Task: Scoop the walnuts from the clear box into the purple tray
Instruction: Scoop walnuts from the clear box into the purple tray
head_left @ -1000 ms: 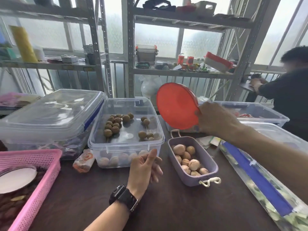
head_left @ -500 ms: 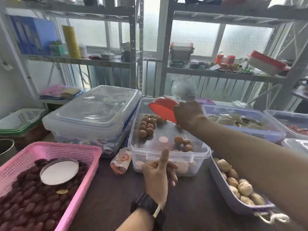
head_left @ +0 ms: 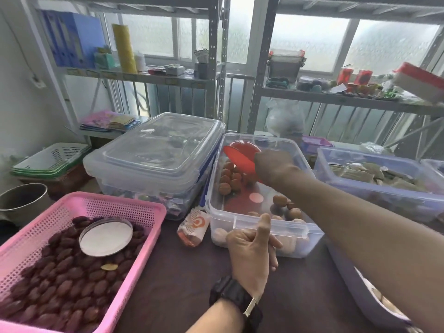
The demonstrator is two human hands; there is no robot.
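Observation:
A clear box stands at the table's middle with walnuts in its far left part and a few near its front right. My right hand is shut on a red scoop and holds it tilted inside the box, just above the far pile of walnuts. Against the box's front wall rests my left hand, thumb up by the rim and fingers curled, gripping nothing. The purple tray lies at the lower right, mostly hidden under my right forearm.
A pink basket of dark red dates with a round lid in it sits at the left. Behind it stands a lidded clear bin. A small orange-and-white packet lies beside the clear box. A blue-tinted bin is at the right.
My right hand has brought the red scoop from above the purple tray down into the clear box, over the walnuts. The view has swung left. My left hand stays at the box's front.

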